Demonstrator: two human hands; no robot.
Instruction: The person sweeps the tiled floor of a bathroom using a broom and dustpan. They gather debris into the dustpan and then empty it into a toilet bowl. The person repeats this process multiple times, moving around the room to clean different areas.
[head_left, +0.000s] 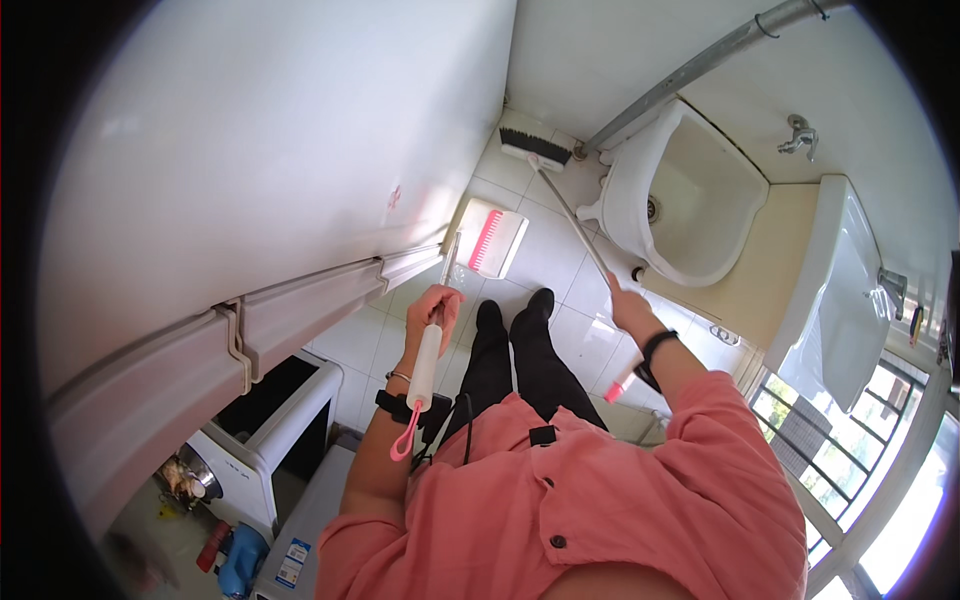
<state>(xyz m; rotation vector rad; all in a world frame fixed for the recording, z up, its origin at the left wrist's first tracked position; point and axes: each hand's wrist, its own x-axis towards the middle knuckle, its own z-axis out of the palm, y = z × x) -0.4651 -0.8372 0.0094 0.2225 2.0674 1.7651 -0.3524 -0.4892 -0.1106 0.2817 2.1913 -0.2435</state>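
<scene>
My left hand (435, 313) is wrapped around the pole of a long-handled dustpan, just below its white grip with a pink hanging loop. The white dustpan (510, 238), with a pink toothed comb strip, rests on the tiled floor beside the wall. In my right hand (630, 306) is the grey shaft of a broom, gripped partway along. Its head (535, 148), white with black bristles, is on the floor in the far corner, beyond the dustpan and apart from it. The broom's pink-tipped upper end shows beneath my right forearm.
A white ceramic sink (705, 202) stands on the right, under a wall tap (799, 139). Beside it a grey pipe (697, 71) runs to the floor. Sliding-door rails (315, 300) edge the left wall. A white appliance (300, 405) and a blue bottle (244, 559) are lower left.
</scene>
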